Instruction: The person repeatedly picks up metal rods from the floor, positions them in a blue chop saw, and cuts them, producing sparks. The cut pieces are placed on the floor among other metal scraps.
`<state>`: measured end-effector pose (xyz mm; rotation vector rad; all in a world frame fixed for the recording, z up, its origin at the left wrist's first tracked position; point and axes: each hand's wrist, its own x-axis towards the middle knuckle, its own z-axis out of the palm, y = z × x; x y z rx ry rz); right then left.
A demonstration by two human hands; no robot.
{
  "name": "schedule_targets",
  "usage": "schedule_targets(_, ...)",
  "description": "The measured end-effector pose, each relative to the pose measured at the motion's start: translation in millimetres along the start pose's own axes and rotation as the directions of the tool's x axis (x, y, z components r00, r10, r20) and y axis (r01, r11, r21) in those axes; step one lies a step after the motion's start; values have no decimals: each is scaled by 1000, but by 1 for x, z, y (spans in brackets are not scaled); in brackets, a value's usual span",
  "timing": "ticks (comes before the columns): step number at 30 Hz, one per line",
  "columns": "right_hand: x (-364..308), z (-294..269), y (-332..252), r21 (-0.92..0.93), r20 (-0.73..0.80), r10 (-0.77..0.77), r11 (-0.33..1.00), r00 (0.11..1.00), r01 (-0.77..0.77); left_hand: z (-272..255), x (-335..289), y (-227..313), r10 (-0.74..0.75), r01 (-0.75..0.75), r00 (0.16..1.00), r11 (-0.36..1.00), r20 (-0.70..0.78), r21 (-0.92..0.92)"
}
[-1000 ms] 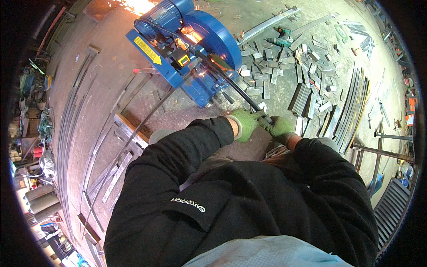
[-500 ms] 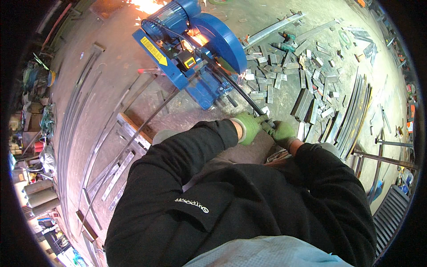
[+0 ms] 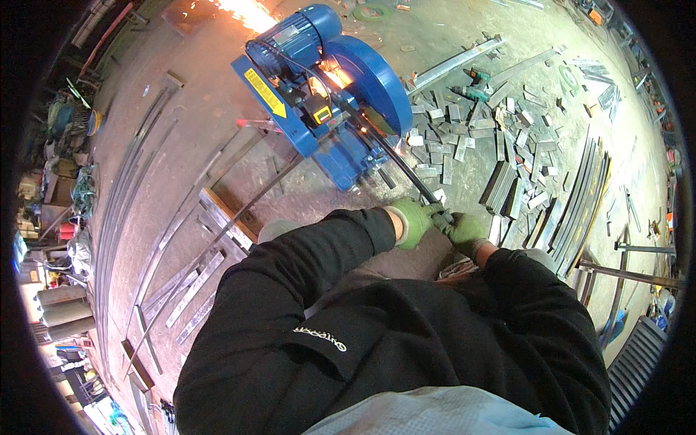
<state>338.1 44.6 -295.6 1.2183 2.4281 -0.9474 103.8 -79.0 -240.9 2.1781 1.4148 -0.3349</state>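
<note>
A blue abrasive cut-off saw (image 3: 373,81) stands on the floor ahead of me, its round guard over the wheel. Bright orange sparks (image 3: 250,13) stream away toward the far left, and the metal by the wheel glows. From the saw a long dark handle (image 3: 407,170) slopes down toward me. Both gloved hands are closed round its near end: my left hand (image 3: 415,223) in a green glove, and my right hand (image 3: 466,230) beside it, also green-gloved. A long thin steel bar (image 3: 267,183) runs from the lower left up to the saw. Its contact with the wheel is hidden.
Many short cut metal pieces (image 3: 464,134) lie right of the saw, with a green drill (image 3: 473,88) among them. Long steel bars (image 3: 581,203) are stacked farther right. More long bars (image 3: 119,196) stretch along the left floor. A metal frame (image 3: 221,217) lies left of me.
The whole view has shifted slightly, so the saw appears a little lower and farther right. Both hands keep their grip on the handle, and sparks still fly.
</note>
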Motion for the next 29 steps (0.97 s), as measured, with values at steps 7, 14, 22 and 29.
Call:
schedule_targets(7,-2,1,0,28,-11,-33,999,999,33,-1,-1,2,-15,15,1000,1000,11,-3)
schedule_targets(14,-1,-1,-3,16,19,7,1000,1000,-7,-5,-1,2,-7,7,999,1000,40,2)
schedule_targets(22,0,3,1,45,3,-14,999,1000,14,-12,-1,4,-12,11,997,1000,79,11)
schedule_targets(29,10,9,8,-32,87,72,997,994,-70,2,11,0,-29,23,992,999,126,47)
